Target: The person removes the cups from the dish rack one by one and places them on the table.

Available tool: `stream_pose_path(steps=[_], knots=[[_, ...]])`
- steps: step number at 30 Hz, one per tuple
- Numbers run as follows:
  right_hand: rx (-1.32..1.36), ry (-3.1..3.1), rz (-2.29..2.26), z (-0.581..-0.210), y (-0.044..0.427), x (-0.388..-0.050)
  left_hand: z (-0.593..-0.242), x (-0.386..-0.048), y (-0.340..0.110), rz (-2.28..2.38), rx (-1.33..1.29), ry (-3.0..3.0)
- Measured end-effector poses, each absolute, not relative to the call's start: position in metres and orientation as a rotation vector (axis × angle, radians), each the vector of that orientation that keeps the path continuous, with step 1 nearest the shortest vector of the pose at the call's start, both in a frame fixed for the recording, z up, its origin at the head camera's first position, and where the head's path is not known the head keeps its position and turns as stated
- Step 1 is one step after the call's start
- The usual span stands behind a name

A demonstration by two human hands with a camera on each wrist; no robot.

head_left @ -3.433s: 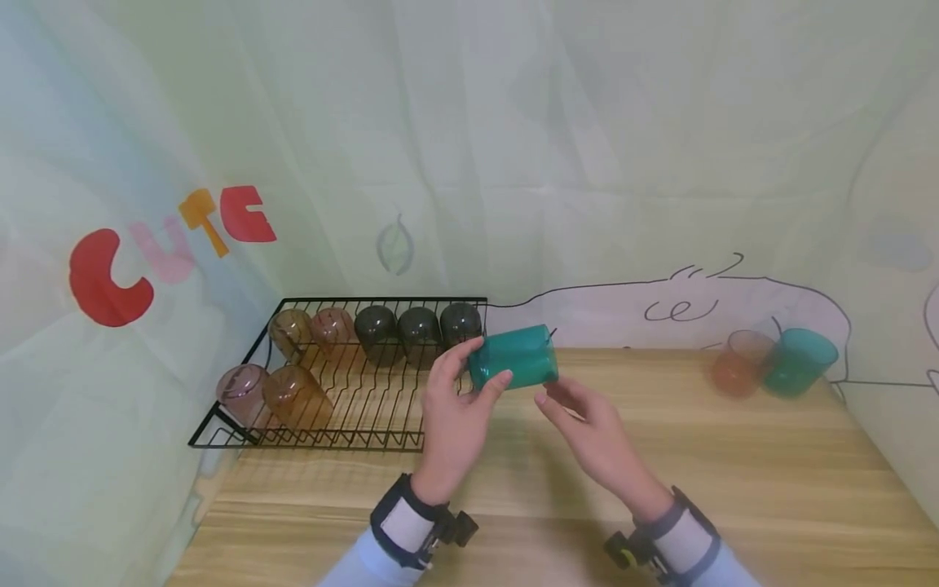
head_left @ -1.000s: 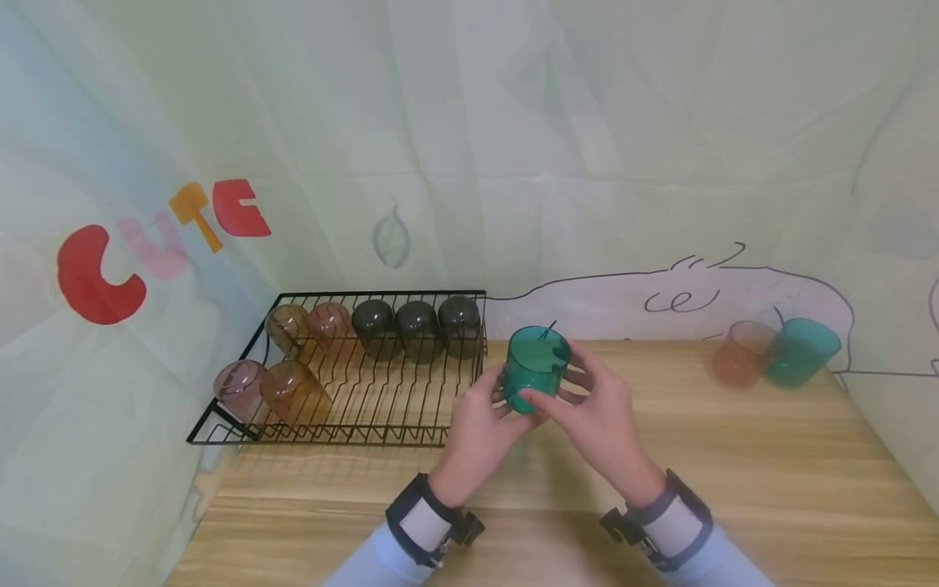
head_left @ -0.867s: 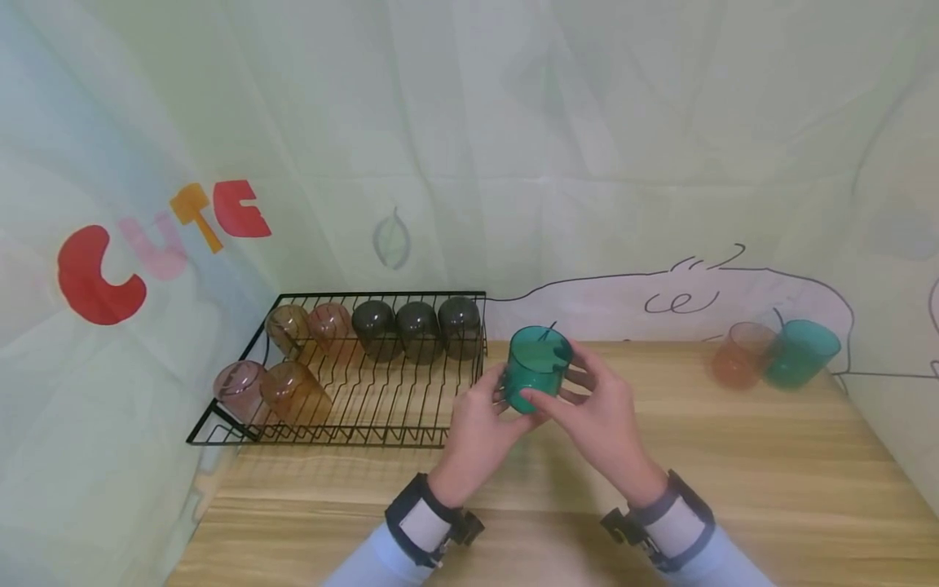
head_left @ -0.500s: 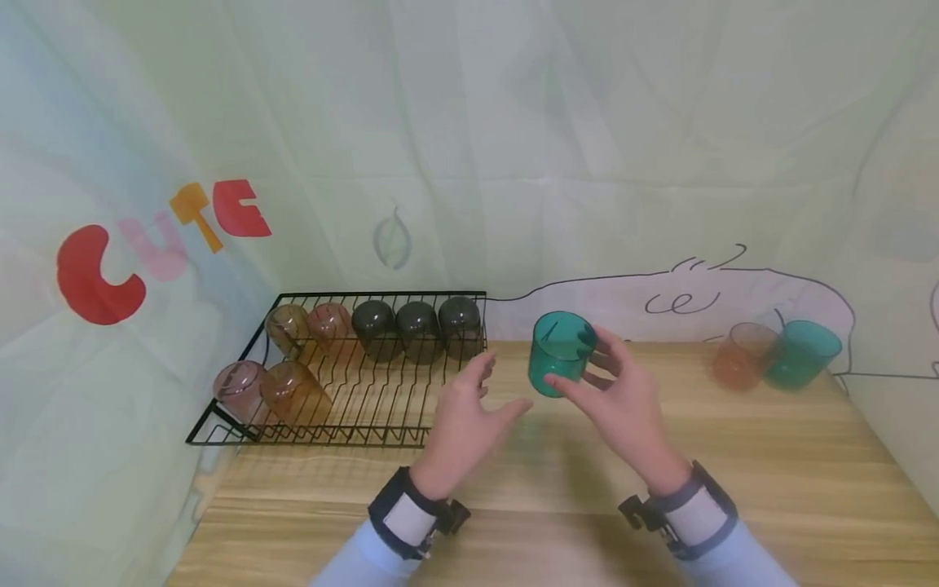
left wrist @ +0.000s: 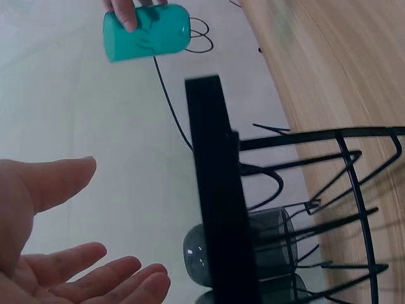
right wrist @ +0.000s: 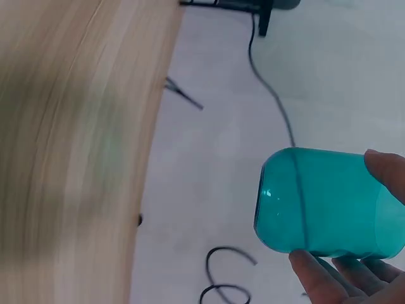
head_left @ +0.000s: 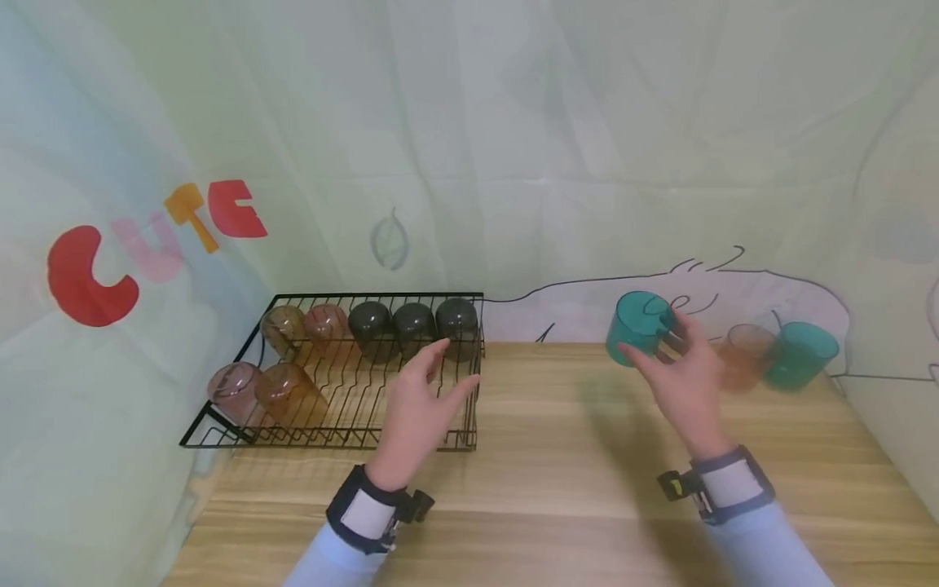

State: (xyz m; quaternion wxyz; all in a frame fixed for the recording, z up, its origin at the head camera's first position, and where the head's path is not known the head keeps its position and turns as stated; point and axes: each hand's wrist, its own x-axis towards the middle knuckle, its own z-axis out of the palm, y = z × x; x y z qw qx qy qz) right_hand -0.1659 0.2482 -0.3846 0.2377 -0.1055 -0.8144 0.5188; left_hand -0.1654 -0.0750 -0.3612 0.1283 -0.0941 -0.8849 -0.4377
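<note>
A see-through teal cup is held above the right half of the table by my right hand, thumb on the near side and fingers behind. Its mouth faces up in the head view. In the right wrist view the same teal cup lies between thumb and fingertips. My left hand hovers over the right front of the black wire rack, fingers loosely bent and thumb apart, holding nothing. The left wrist view shows that left hand with nothing in its grasp, beside the rack's dark bar.
Upside-down cups stand on the rack: several dark grey cups, an amber cup, a pinkish cup and others. At the table's far right, a reddish cup and another teal cup stand mouth up. A printed curtain hangs behind.
The teal cup, first lying sideways in my left hand, was turned mouth up and passed to my right hand. That hand has carried it rightward; my left hand let go and moved left.
</note>
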Motion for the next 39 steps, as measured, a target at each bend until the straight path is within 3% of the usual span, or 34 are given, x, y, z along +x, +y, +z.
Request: stream_pose_path(steps=[15, 39], knots=[[-0.546, -2.272, 1.451, -0.415, 0.297, -0.178, -0.364, -0.166, -0.094, -1.222, -0.190, -2.616], [-0.672, -2.336, 1.355, -0.443, 0.315, -0.178, -0.371, -0.168, -0.098, -1.151, -0.202, -2.584]])
